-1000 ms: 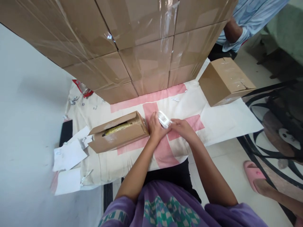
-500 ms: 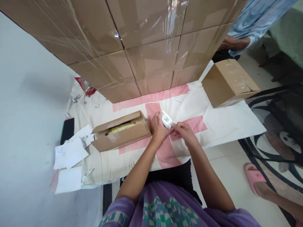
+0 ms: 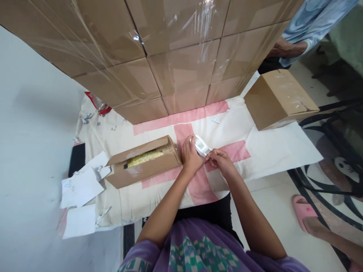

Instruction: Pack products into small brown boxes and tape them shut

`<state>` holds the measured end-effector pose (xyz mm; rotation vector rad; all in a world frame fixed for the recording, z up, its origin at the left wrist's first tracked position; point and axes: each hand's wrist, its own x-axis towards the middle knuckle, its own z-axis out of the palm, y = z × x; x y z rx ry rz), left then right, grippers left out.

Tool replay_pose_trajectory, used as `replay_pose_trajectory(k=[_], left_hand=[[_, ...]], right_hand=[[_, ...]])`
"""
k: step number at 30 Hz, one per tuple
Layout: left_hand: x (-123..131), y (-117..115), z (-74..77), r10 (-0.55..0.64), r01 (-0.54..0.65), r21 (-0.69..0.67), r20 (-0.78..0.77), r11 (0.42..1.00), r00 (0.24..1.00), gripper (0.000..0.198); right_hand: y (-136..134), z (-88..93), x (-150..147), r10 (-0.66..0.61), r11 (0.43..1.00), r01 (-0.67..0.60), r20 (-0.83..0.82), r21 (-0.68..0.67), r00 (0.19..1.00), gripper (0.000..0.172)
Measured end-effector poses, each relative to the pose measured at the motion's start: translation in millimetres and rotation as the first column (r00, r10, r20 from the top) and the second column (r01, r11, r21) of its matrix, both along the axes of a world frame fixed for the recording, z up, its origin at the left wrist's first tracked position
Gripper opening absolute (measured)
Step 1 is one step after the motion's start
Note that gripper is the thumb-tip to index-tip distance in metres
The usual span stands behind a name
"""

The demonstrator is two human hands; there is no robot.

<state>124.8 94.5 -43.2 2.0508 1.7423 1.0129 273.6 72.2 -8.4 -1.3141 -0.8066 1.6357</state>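
Note:
My left hand (image 3: 191,155) is wrapped round a white tape dispenser (image 3: 202,146) and holds it low over the cloth. At the dispenser's near right end, the fingers of my right hand (image 3: 222,160) are pinched together. What lies between those fingertips is too small to make out. Just left of my left hand lies a long cardboard box (image 3: 150,170) with its top flaps partly open. Through the gap shows something wrapped in yellow (image 3: 144,158).
Taped cardboard boxes (image 3: 181,75) form a tall stack behind my hands. Another carton (image 3: 279,100) stands at the right, near a person's hand (image 3: 287,49). White papers (image 3: 81,187) and a red-edged plastic bag (image 3: 98,104) lie left on the cloth (image 3: 121,204). A pink slipper (image 3: 302,211) is on the floor.
The view has shifted slightly. The near flap of the long box has swung down a little. Both hands keep their places at the tape dispenser.

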Motion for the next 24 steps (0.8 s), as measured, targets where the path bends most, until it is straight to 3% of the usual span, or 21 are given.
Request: replay_pose_trajectory(k=[7, 12, 17, 20, 24], left_hand=[[0.8, -1.1, -0.8, 0.002, -0.002, 0.024, 0.011, 1.000, 1.000, 0.105], [2.9, -4.7, 1.1, 0.006, -0.007, 0.053, 0.007, 0.999, 1.000, 0.095], [7.5, -8.4, 9.4, 0.000, -0.001, 0.020, 0.059, 1.000, 0.998, 0.089], [5.2, -29.5, 28.0, -0.072, 0.084, -0.068, 0.166, 0.994, 0.984, 0.078], [-12.9, -86.0, 56.3, -0.149, 0.261, -0.201, 0.444, 0.944, 0.884, 0.061]], right_hand=[[0.5, -1.2, 0.9, 0.020, 1.000, -0.020, 0.008, -0.004, 1.000, 0.034], [0.2, -8.0, -0.5, 0.014, 0.999, -0.018, 0.099, 0.048, 0.995, 0.023], [-0.9, -10.3, -2.9, -0.032, 0.990, 0.007, 0.178, 0.141, 0.984, 0.028], [-16.7, -2.5, -8.9, -0.110, 0.968, 0.059, 0.201, 0.243, 0.973, 0.036], [-55.1, 9.5, -26.7, -0.200, 0.928, 0.118, 0.205, 0.352, 0.958, 0.047]])
